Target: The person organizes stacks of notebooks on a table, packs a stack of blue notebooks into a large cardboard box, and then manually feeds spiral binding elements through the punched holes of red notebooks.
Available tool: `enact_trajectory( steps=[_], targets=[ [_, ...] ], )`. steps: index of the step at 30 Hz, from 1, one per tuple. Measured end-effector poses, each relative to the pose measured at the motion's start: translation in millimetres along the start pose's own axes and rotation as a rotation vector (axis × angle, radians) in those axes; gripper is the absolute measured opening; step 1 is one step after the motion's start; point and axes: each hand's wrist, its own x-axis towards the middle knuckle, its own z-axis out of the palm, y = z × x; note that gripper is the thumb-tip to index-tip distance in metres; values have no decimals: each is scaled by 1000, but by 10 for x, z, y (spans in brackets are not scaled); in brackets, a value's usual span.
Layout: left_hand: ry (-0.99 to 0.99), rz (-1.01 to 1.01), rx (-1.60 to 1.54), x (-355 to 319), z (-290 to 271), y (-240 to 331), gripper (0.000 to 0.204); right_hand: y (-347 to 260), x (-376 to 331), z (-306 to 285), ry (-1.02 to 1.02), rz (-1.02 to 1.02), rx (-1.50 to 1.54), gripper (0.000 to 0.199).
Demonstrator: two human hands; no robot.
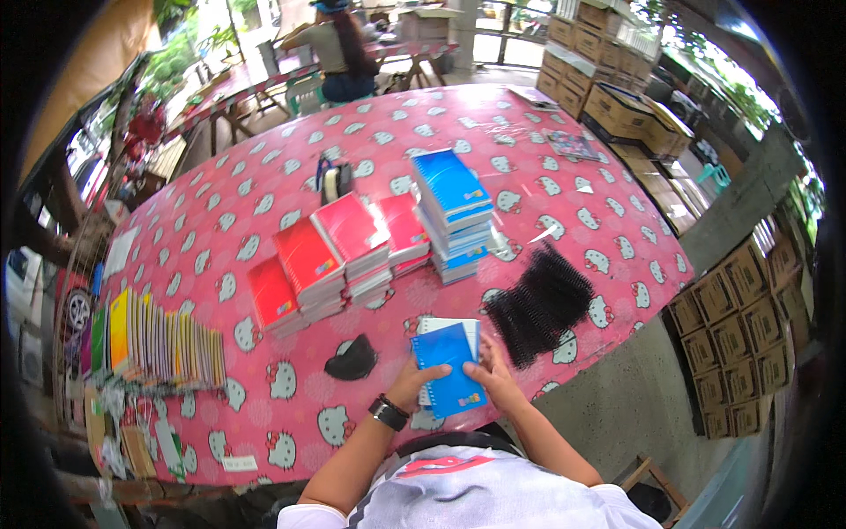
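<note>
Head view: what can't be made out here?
In the head view:
Left hand: most fingers hidden beneath the blue-covered paper notebook.
White punched pages: mostly hidden by that notebook.
Thin black spiral coils: too small to count.
Seated distant co-worker: blue hat cut off by upper edge.

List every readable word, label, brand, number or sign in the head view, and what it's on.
No text clear enough to quote.
Held blue notebook: small printed emblem near the lower corner, any lettering too small.
Blue notebook stack: similar emblem on the top cover, too small.
White paper slip: dark marks, too blurred.
Cardboard boxes at right: dark print, too small and blurred.
</note>
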Motion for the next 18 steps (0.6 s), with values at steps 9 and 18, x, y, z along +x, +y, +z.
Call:
enact_trajectory(
  steps=[9, 18],
  targets=[
    [301, 238, 409, 328, 601, 355, 73, -817, 1247, -1124, 189, -218, 17, 78],
    [695, 440, -45, -579, 66, 135, 41, -436, 3153, -1506, 52, 21, -1016, 94]
  ],
)
